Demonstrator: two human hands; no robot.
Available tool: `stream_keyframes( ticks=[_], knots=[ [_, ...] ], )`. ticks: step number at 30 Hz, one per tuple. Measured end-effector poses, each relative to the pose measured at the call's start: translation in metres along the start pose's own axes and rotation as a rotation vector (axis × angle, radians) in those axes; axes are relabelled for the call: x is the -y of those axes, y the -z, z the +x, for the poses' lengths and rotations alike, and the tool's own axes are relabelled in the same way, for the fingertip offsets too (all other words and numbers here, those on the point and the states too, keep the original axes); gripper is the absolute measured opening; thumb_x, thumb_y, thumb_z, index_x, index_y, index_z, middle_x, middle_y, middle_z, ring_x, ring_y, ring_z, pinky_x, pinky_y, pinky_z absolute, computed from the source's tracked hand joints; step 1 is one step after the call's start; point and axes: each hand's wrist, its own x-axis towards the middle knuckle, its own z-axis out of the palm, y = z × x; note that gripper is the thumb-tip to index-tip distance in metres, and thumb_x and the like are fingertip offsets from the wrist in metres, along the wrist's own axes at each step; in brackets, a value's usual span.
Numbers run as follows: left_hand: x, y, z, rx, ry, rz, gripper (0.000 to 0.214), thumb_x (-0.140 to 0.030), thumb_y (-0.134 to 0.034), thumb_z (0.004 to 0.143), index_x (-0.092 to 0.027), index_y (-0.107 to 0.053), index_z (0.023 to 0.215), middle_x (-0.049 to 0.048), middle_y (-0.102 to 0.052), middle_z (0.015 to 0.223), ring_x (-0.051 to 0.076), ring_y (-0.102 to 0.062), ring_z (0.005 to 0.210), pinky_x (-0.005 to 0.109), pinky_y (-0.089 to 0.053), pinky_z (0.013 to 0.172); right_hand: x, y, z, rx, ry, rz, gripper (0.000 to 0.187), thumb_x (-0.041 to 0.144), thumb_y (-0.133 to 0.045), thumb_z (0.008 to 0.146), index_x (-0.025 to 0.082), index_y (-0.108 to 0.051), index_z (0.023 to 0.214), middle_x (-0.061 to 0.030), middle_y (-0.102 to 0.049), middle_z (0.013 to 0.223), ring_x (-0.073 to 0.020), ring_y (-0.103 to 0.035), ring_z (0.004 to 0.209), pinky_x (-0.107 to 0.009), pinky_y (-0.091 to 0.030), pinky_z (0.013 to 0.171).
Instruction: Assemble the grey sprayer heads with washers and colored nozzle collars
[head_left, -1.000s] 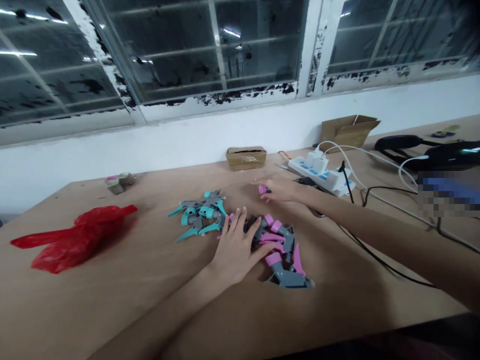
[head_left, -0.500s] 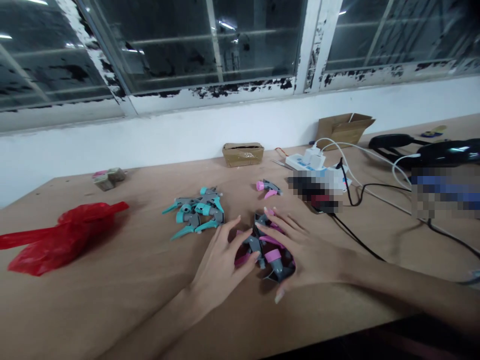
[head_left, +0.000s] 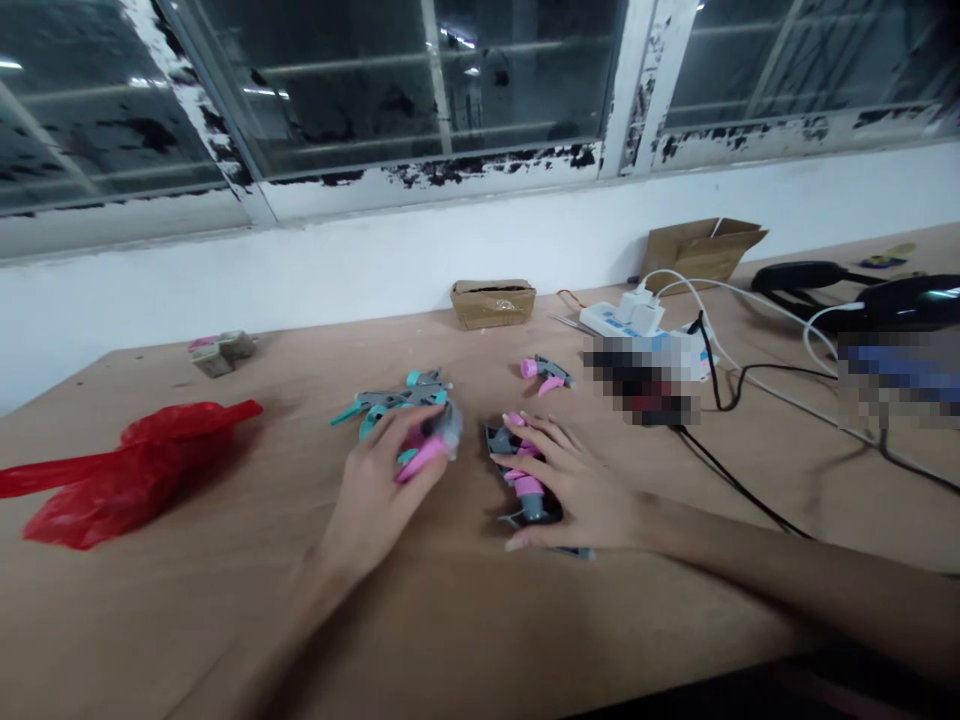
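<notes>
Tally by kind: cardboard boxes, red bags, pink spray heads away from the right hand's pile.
Cardboard boxes: 2
Red bag: 1
Pink spray heads: 2, one in the left hand, one lying alone
Total: 5
Pile under the right hand: too covered to count.

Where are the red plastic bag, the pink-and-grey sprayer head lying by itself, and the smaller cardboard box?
Red plastic bag (head_left: 146,468), head view: its crumpled body.
Pink-and-grey sprayer head (head_left: 553,369), head view: its grey body.
Smaller cardboard box (head_left: 493,309), head view: its front side.
</notes>
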Motion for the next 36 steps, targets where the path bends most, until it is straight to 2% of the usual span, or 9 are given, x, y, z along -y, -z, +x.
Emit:
stream_keyframes(
  ticks=[6,10,17,20,22,26,29,31,36],
  knots=[
    [0.004,-0.015,0.002,-0.059,0.467,-0.783,0.021,-0.034,-0.062,0.078,-0.018,-0.063,0.09,0.0027,-0.066,0.096,0.019,-0.064,0.082,0.032,-0.051,0.079,0.03,-0.02,0.026,-0.067,-0.161,-0.006,0.077,0.073,-0.048,0.07,0.018,-0.051,0.122,-0.0171,-0.03,0.143,-0.0355,-0.023,0.132,-0.06,-0.019,0.104],
    [0.006,-0.027,0.001,-0.031,0.52,-0.9,0.02,-0.031,-0.064,0.075,-0.014,-0.061,0.087,0.0053,-0.066,0.095,0.017,-0.066,0.071,0.029,-0.054,0.069,0.04,-0.034,0.042,-0.13,-0.317,-0.043,0.076,0.073,-0.044,0.071,0.017,-0.052,0.121,-0.0185,-0.031,0.143,-0.0395,-0.027,0.129,-0.063,-0.02,0.101],
    [-0.004,-0.02,0.002,-0.016,0.596,-1.173,0.013,-0.022,-0.061,0.078,-0.013,-0.058,0.087,0.0079,-0.068,0.095,0.021,-0.066,0.086,0.033,-0.056,0.073,0.032,-0.043,0.062,-0.083,-0.362,-0.017,0.066,0.063,-0.048,0.076,0.014,-0.05,0.121,-0.0203,-0.021,0.147,-0.0408,-0.017,0.134,-0.064,-0.015,0.103],
    [-0.005,-0.016,0.003,-0.003,0.658,-1.23,0.01,-0.02,-0.057,0.08,-0.013,-0.057,0.086,0.0082,-0.069,0.091,0.02,-0.066,0.084,0.034,-0.055,0.075,0.024,-0.026,0.052,-0.074,-0.302,0.046,0.068,0.061,-0.049,0.077,0.014,-0.044,0.126,-0.0179,-0.021,0.148,-0.037,-0.014,0.136,-0.062,-0.013,0.105],
    [-0.008,-0.016,0.002,0.038,0.705,-1.257,0.01,-0.021,-0.055,0.08,-0.014,-0.056,0.087,0.0081,-0.069,0.09,0.02,-0.066,0.083,0.033,-0.053,0.078,0.018,-0.006,0.039,-0.095,-0.21,0.112,0.07,0.055,-0.056,0.076,0.014,-0.04,0.13,-0.0175,-0.028,0.145,-0.0321,-0.021,0.135,-0.058,-0.014,0.108],
    [-0.026,-0.025,-0.008,0.322,0.832,-1.32,0.019,-0.028,-0.046,0.084,-0.015,-0.057,0.09,0.0075,-0.068,0.085,0.016,-0.066,0.079,0.028,-0.05,0.076,0.012,0.037,0.012,-0.128,-0.04,0.33,0.079,0.043,-0.063,0.076,0.021,-0.022,0.141,-0.0115,-0.035,0.143,-0.0248,-0.033,0.131,-0.047,-0.031,0.105],
    [-0.049,-0.036,-0.022,0.526,0.893,-1.422,0.021,-0.03,-0.042,0.086,-0.017,-0.058,0.09,0.0052,-0.066,0.085,0.013,-0.063,0.076,0.024,-0.048,0.07,0.016,0.057,-0.004,-0.091,0.099,0.348,0.062,0.035,-0.064,0.077,0.025,-0.04,0.133,-0.0083,-0.04,0.14,-0.0234,-0.037,0.129,-0.044,-0.03,0.106],
    [-0.063,-0.044,-0.029,0.543,0.904,-1.46,0.02,-0.027,-0.039,0.088,-0.019,-0.058,0.088,0.0024,-0.064,0.082,0.011,-0.06,0.072,0.022,-0.047,0.067,0.019,0.063,-0.013,-0.046,0.157,0.387,0.044,0.029,-0.062,0.079,0.025,-0.052,0.123,-0.0067,-0.048,0.134,-0.0203,-0.044,0.124,-0.04,-0.033,0.105],
    [-0.077,-0.059,-0.03,0.661,0.948,-1.35,0.037,-0.034,-0.031,0.09,-0.016,-0.059,0.075,0.0006,-0.056,0.067,0.009,-0.052,0.058,0.018,-0.043,0.052,0.017,0.074,-0.025,0.002,0.1,0.661,0.041,0.025,-0.068,0.076,0.023,-0.059,0.116,-0.0056,-0.066,0.111,-0.0173,-0.059,0.106,-0.03,-0.048,0.089]
  ],
)
